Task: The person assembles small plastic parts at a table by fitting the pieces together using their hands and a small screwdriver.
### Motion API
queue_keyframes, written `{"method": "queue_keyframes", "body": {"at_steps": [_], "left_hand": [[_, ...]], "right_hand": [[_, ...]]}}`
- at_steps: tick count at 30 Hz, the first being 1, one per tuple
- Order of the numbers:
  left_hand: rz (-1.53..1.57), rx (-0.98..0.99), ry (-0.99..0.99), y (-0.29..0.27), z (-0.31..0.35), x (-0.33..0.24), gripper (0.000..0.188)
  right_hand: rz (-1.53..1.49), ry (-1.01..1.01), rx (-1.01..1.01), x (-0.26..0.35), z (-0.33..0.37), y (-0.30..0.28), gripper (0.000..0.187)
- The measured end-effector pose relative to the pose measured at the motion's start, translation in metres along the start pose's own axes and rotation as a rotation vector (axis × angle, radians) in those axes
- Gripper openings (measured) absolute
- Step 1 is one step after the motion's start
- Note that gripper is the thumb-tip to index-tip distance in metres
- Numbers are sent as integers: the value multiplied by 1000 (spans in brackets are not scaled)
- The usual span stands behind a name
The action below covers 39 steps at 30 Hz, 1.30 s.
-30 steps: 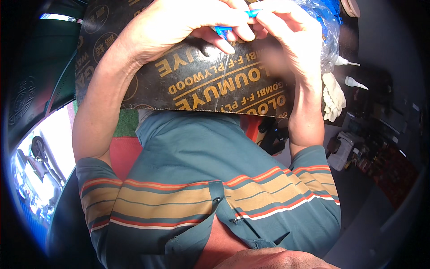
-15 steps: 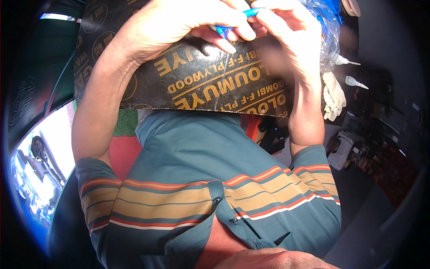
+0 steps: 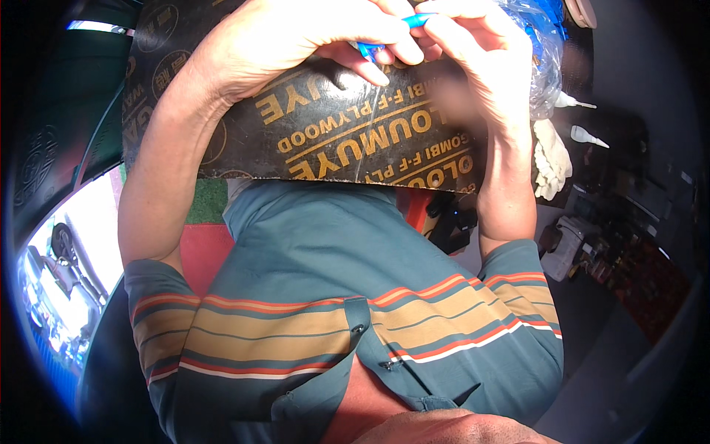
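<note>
At the top of the head view both hands are raised over a dark board and meet around a slim, glossy blue plastic piece (image 3: pixel 419 20). My left hand (image 3: pixel 325 29) is closed with curled fingers; a second bit of blue plastic (image 3: pixel 369 51) pokes out below its fingers. Whether the two blue parts are one piece is hidden by the fingers. My right hand (image 3: pixel 488 52) pinches the upper blue end between thumb and fingers. Some fingertips are cut off by the top edge or washed out by bright light.
The dark plywood board (image 3: pixel 244 148) with gold print lies in front of me. To the right are a clear plastic bag (image 3: pixel 546 63) with blue things inside, white nozzle tips (image 3: pixel 589 137) and a white knitted glove (image 3: pixel 552 161). A round pale lid-like thing (image 3: pixel 581 12) stands at upper right.
</note>
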<state>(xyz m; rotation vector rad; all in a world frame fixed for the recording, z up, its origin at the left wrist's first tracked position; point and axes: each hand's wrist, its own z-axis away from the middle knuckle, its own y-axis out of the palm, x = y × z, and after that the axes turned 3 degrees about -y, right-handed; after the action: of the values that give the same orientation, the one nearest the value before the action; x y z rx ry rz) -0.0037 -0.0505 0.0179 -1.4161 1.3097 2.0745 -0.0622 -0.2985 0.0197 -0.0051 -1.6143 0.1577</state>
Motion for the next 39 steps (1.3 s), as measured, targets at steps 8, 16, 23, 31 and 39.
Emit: {"method": "queue_keyframes", "body": {"at_steps": [8,16,23,31,39], "left_hand": [[-22,2,6,-1,0,0,18],[-34,-1,31,-1,-1,0,17],[-7,-6,1,-1,-1,0,17],[-5,0,9,-2,-1,2,17],[-11,28,34,-3,-2,2,17]], "right_hand": [[18,8,9,2,0,-1,15],[-6,-10,13,1,-1,0,15],[0,-46,25,-3,-1,0,14],[-20,-22,35,-1,-1,0,13],[-39,-67,34,-5,-1,0,14]]}}
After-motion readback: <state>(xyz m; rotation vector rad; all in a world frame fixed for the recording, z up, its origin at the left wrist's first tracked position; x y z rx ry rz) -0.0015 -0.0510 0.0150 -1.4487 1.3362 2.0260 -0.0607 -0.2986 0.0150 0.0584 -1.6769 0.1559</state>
